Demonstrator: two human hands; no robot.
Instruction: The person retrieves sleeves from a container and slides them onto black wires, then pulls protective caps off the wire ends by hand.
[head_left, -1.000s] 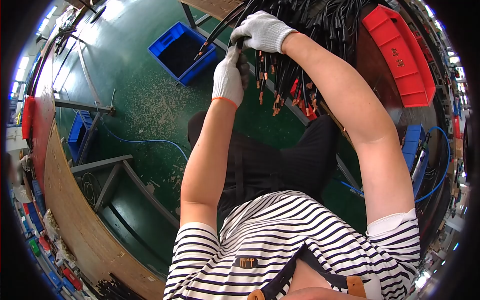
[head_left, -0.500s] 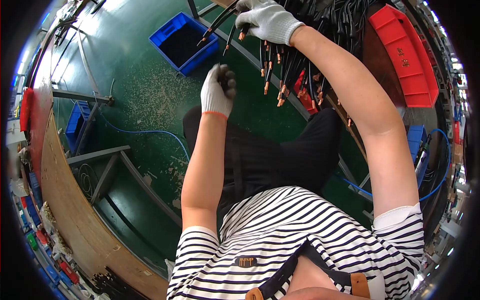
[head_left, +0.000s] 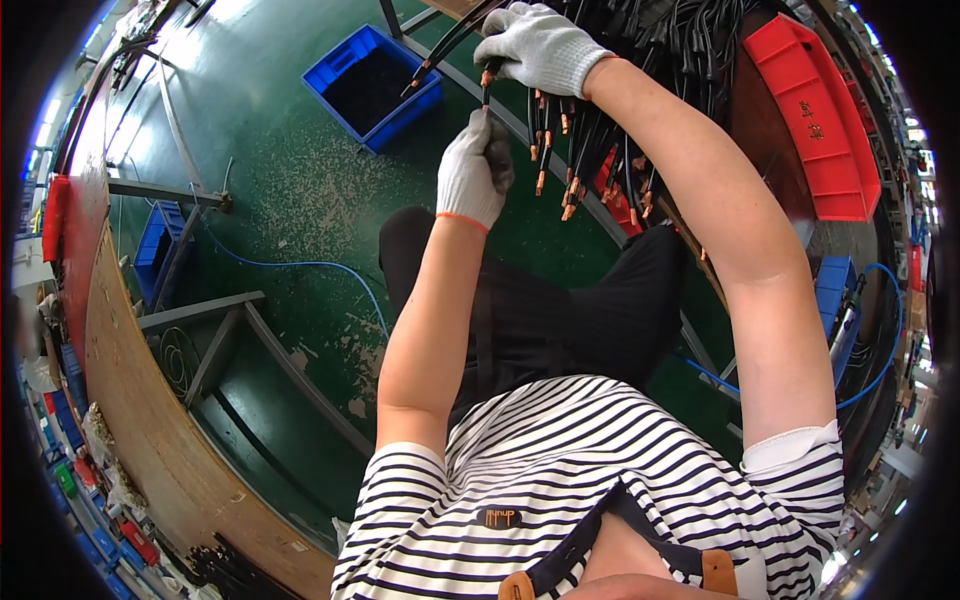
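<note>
My left hand [head_left: 472, 172], in a white and grey glove with an orange cuff edge, is closed at the lower tip of a black cable [head_left: 487, 92] with exposed copper. Above it, my gloved right hand [head_left: 541, 50] is wrapped round the same cable, its fingers partly hidden at the top edge. Beside and below the right hand hangs a bundle of black cables [head_left: 585, 135] with bare copper ends. Another copper-ended cable [head_left: 432, 62] slants down to the left of the right hand.
A blue bin [head_left: 376, 135] with dark contents stands on the green floor. At the right are a red divided tray [head_left: 825, 140] and a blue box [head_left: 832, 290]. Metal frame legs [head_left: 305, 375] and a wooden tabletop edge [head_left: 150, 430] are at the left.
My left hand first dropped away from the cables, open-looking, then rose to the right and closed at a cable tip. My right hand moved slightly right and stays on the cable.
</note>
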